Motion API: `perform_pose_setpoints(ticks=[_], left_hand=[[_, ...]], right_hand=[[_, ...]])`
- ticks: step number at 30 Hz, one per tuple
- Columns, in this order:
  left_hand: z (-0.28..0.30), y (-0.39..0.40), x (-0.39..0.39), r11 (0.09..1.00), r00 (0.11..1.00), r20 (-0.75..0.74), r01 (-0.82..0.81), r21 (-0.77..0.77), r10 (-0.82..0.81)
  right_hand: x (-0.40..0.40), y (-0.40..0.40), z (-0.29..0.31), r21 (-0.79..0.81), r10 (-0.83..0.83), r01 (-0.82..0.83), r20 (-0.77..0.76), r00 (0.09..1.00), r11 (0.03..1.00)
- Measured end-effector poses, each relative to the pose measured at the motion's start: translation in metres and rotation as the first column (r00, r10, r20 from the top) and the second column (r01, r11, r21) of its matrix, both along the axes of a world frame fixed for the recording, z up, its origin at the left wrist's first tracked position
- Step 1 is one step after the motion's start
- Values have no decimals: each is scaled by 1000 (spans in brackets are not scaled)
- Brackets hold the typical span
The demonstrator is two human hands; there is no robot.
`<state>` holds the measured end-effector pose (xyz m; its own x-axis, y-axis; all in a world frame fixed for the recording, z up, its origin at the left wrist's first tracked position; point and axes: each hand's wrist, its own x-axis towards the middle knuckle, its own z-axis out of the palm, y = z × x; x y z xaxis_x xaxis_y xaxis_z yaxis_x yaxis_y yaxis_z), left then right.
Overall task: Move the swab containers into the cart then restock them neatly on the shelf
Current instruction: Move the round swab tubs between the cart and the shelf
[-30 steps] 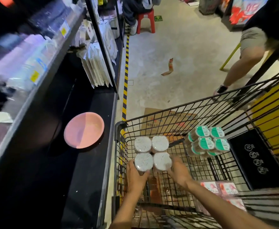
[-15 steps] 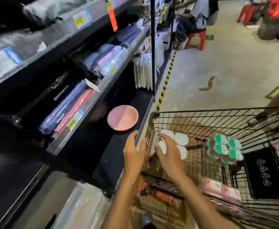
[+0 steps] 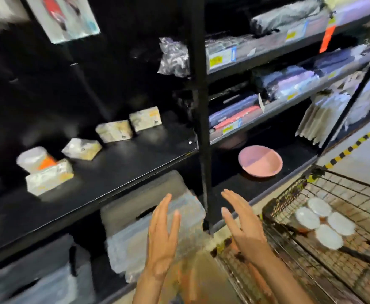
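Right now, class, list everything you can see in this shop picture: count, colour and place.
Round white-lidded swab containers: four, white, clustered in the cart.
Black wire shopping cart: one, lower right.
Round pink plastic basin: one, low black shelf, right of the post.
Pale rectangular packets: about four, plus one orange-marked tub, on the black middle shelf.
Wrapped fabric packs: several, purple, blue, red, grey, upper right shelves.
Grey storage crate: one, beneath the middle shelf.
Left hand: open, empty.
Right hand: open, empty.
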<state>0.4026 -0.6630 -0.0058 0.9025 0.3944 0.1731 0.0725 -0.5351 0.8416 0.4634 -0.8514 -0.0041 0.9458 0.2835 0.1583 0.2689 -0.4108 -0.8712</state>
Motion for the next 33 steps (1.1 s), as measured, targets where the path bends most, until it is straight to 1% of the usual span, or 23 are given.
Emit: perform_pose_setpoints(ticks=[2,6,8,13,17,23,29,33], left_hand=[[3,24,-23,997,997,-14,-80,-8,80],[10,80,-66,972,972,-2,-234,-2,234],[14,107,-87,955,954,3,-298,0,298],[24,176,-137,909,909,-2,-416,29,417],[26,229,-171,888,888,3,-460,23,460],[25,288,-198,844,844,-6,-537,-16,537],[20,333,-190,814,819,-23,-572,-100,573],[16,368,-167,811,817,-23,-576,-106,577]], right_hand=[[-7,27,5,17,106,-106,15,994,994],[-26,87,11,50,261,-263,57,964,963],[-37,121,11,71,319,-324,65,945,944],[-67,216,12,60,428,-430,49,903,901],[-92,282,12,66,468,-470,51,882,880],[-110,344,10,44,520,-521,37,853,852],[-91,401,15,-4,530,-530,18,848,848],[-62,445,14,23,522,-522,6,853,853]])
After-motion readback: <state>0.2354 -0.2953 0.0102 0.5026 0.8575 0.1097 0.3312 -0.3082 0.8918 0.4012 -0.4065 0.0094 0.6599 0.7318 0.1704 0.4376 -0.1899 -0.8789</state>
